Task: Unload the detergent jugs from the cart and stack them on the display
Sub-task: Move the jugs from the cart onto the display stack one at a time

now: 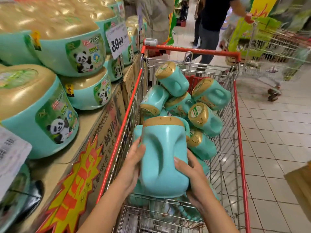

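A teal detergent jug (162,155) with a gold cap is held over the near end of the red-rimmed wire cart (239,125), handle side facing me. My left hand (133,167) grips its left side and my right hand (190,180) grips its lower right corner. Several more teal jugs (173,79) lie jumbled in the cart behind and beneath it. On the left, the display (70,56) holds stacked teal jugs with panda labels on cardboard boxes.
A price sign reading 39.90 (117,40) hangs from the display. A person in dark clothes (210,31) stands past the cart's far end, holding a second wire cart (269,52) at the right. White tiled floor (272,140) lies to the right.
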The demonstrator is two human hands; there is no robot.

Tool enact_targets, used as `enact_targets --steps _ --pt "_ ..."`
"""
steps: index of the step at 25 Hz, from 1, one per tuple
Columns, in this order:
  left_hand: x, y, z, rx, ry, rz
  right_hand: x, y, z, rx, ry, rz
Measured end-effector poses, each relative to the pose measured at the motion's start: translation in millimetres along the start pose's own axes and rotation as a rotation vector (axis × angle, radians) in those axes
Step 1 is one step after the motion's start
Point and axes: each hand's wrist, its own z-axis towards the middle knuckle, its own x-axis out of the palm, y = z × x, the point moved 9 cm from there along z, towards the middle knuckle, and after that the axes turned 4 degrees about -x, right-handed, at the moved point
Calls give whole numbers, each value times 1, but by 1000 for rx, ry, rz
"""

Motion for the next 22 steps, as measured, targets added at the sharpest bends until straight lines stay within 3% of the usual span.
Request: enact_targets --steps 1,3,6,9,11,14,17,20,22 --pt "4 14 -3 -112 35 -87 4 0 -2 7 21 -4" --pt "3 27 -6 -167 63 -138 12 4 -6 -8 56 -81" --pt "-4 23 -7 -68 -26 -87 21 23 -14 -77 78 -199" --pt "-13 13 -9 52 -110 -47 40 40 -27 -206 114 -572" --pt "-23 6 -18 115 -137 -30 39 46 -34 -322 19 -695" --pt "-45 -3 -36 166 -184 -107 23 45 -37 -333 -57 -334" --pt "-45 0 -53 71 -89 -180 23 30 -43 -206 34 38" --pt "-47 4 -76 15 -95 -173 28 22 -54 -171 35 90" --pt "-56 -4 -96 117 -132 -152 31 25 -59 -206 4 -89"
